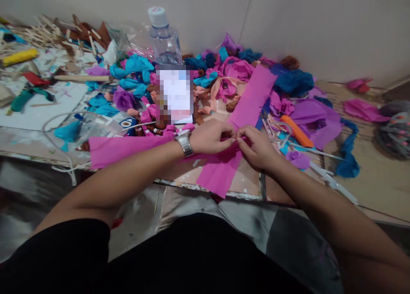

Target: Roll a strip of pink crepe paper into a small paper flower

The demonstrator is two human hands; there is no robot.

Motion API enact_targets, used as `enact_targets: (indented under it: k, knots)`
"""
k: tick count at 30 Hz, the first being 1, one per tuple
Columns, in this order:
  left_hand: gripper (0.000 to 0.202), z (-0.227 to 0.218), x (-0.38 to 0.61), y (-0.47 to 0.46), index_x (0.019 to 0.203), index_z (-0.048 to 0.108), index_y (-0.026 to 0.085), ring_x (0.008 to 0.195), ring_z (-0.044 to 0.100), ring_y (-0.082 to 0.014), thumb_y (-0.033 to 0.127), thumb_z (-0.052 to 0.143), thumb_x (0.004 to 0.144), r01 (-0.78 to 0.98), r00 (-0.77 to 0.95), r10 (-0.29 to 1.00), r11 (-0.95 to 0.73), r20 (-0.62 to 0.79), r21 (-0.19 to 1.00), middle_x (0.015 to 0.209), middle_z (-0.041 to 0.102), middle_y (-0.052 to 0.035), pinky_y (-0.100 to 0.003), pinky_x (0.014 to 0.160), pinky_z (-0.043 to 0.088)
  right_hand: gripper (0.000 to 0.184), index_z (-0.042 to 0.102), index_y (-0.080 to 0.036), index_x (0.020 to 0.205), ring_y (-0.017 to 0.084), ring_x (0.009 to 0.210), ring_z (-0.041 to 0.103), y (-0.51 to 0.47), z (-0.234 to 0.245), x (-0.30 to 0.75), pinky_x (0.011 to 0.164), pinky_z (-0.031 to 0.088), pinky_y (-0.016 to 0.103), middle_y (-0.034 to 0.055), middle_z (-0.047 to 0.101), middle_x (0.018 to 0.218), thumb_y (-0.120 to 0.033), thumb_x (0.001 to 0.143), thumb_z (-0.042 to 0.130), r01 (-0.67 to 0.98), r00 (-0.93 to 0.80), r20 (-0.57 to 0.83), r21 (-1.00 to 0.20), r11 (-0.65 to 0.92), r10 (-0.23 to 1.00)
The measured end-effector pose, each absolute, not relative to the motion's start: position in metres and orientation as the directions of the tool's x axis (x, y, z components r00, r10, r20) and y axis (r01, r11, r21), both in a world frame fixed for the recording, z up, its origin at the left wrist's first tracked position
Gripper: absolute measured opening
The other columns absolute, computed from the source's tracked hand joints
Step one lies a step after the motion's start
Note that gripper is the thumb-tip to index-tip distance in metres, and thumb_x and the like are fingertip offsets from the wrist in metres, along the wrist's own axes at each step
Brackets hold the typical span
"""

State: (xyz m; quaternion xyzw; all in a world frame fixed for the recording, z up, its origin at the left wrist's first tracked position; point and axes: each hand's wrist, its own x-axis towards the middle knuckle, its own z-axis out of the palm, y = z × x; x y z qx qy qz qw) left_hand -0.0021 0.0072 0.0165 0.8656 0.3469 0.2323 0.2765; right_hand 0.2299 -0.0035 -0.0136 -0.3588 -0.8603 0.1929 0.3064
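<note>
Pink crepe paper strip [250, 101] runs away from under your left hand [209, 138] and right hand [258, 146], both pinching a small fold of it between fingertips, flat on the bench [378, 187] so it stays taut.

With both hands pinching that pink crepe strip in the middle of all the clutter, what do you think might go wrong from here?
1. The left hand and right hand pinch the pink crepe strip at one spot; thin paper may tear there.
2. The strip's near end overhangs the table edge and might snag or crease.
3. The scissors and orange cutter lie just past the right hand; a reach could catch them.
</note>
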Motion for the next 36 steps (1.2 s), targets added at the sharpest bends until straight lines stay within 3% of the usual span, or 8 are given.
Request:
enact_targets:
  k: [9,20,36]
  knots:
    - [0.026,0.0139,-0.0021,0.0079,0.092,0.079,0.017,0.071,0.067,-0.0152,0.034,0.061,0.099,0.54,0.624,0.752,-0.612,0.213,0.577,0.081,0.078,-0.0048,-0.029,0.069,0.041,0.004,0.069,-0.023,0.095,0.023,0.087,0.07,-0.0038,-0.0083,0.2319,0.081,0.051,0.036,0.0054,0.076,0.095,-0.023,0.098,0.066,0.491,-0.515,0.393,-0.593,0.638,0.762]
    - [0.026,0.0138,-0.0029,0.009,0.102,0.082,0.02,0.074,0.069,-0.0161,0.035,0.061,0.102,0.527,0.681,0.709,-0.648,0.183,0.55,0.089,0.081,-0.0056,-0.03,0.072,0.042,0.007,0.061,-0.023,0.092,0.021,0.081,0.064,-0.0018,-0.0132,0.2317,0.074,0.046,0.033,0.0044,0.069,0.089,-0.017,0.094,0.059,0.512,-0.57,0.336,-0.569,0.644,0.75]
    - [0.017,0.0228,-0.0084,0.0129,0.094,0.077,0.016,0.072,0.066,-0.0149,0.024,0.061,0.093,0.518,0.651,0.726,-0.638,0.221,0.57,0.084,0.078,-0.004,-0.029,0.072,0.044,0.004,0.063,-0.023,0.089,0.018,0.073,0.059,-0.0009,-0.0034,0.2373,0.068,0.042,0.031,0.0025,0.069,0.084,-0.019,0.09,0.064,0.559,-0.53,0.401,-0.498,0.664,0.747]
